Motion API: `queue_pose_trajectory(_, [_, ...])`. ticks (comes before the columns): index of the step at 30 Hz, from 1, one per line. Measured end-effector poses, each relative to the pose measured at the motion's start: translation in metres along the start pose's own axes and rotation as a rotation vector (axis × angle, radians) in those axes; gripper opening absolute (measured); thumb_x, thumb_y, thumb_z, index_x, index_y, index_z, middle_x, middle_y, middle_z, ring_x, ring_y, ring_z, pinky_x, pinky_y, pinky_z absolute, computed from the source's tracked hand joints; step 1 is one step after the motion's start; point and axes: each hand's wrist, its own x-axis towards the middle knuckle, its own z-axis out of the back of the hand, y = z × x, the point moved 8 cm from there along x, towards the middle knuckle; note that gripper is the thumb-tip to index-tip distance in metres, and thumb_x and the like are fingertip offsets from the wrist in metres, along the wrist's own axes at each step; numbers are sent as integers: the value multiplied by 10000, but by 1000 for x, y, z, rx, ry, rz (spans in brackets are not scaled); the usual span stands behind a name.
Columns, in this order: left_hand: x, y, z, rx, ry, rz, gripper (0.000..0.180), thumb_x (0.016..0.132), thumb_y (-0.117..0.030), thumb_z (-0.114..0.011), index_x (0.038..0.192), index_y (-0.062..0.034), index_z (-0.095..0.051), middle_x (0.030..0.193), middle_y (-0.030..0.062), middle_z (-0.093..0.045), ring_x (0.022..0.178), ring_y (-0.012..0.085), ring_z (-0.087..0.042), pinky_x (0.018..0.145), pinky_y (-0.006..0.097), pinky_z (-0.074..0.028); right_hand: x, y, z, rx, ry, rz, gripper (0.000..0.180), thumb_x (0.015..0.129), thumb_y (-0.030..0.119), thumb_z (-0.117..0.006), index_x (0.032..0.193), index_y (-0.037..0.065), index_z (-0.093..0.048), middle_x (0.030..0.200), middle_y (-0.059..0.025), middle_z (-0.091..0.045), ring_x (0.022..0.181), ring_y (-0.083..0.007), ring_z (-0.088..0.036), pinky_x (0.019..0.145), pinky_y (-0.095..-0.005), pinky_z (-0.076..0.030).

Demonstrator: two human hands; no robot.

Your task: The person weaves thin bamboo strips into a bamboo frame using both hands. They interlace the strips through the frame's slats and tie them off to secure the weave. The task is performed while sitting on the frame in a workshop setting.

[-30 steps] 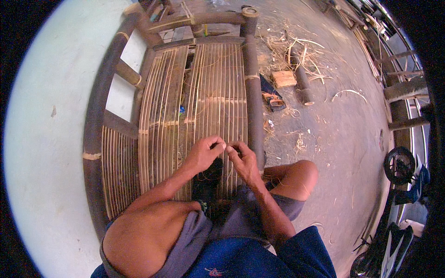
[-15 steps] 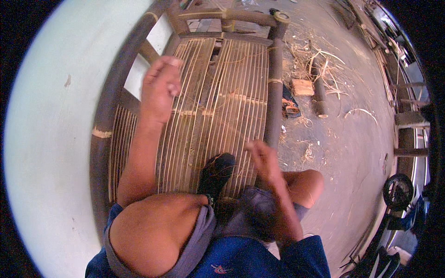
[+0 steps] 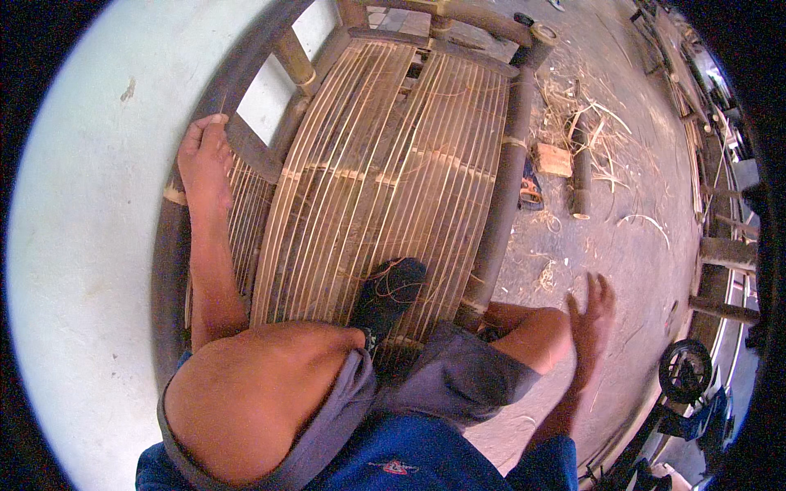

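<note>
Head view: slatted bamboo seat (image 3: 393, 172).

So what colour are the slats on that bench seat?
Pale straw yellow slats, set in a dark brown frame; head view.

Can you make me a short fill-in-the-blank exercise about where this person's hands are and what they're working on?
1. The left hand rests on the dark ____ frame of the piece of furniture.
2. The right hand is open and holds ____.
3. A foot in a dark sock is planted on the thin ____ of the seat.
4. Pale shavings lie scattered on the ____ to the right.

Missing words: bamboo; nothing; slats; floor
</note>
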Motion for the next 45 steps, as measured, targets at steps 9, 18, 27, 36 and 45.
queue_pose_trajectory(9, [-10, -80, 4, 632, -232, -555, 218, 963, -205, -601, 1011, -3, -666, 823, 48, -635, 741, 126, -562, 695, 288, -471, 5, 302, -63, 581, 175, 445, 495, 866, 371, -691, 1224, 43, -600, 1259, -191, -574, 1206, -373, -509, 1019, -490, -410])
queue_pose_trajectory(18, [16, -88, 56, 711, -360, -455, 218, 971, -227, -590, 1026, -39, -687, 848, 28, -611, 761, 129, -537, 715, 291, -463, -12, 389, -116, 162, 235, 834, 353, 851, 282, -606, 1145, 88, -633, 1118, -144, -623, 1148, -327, -524, 1027, -558, -335])
queue_pose_trajectory(27, [48, -41, 88, 367, -237, -136, 250, 978, -236, -580, 1039, -4, -651, 733, -25, -464, 666, 76, -399, 619, 230, -356, 47, 377, -152, 621, 735, 844, 266, 923, 314, -569, 942, 51, -606, 833, -208, -656, 826, -426, -643, 809, -563, -484])
queue_pose_trajectory(36, [47, -28, 106, 494, -340, -28, 279, 975, -283, -574, 1094, -37, -629, 842, 2, -491, 741, 121, -437, 698, 270, -419, 129, 294, -151, 638, 674, 594, 300, 949, 339, -567, 960, 42, -611, 829, -232, -657, 782, -457, -643, 712, -548, -518])
queue_pose_trajectory(45, [88, -27, 139, 1426, 68, -257, 480, 969, -326, -520, 1299, 22, -549, 1285, 240, -561, 1179, 349, -558, 1016, 437, -453, 256, 16, -244, 1500, 59, -588, 220, 956, 203, -607, 964, -12, -653, 731, -43, -606, 592, -123, -592, 520, -289, -477])
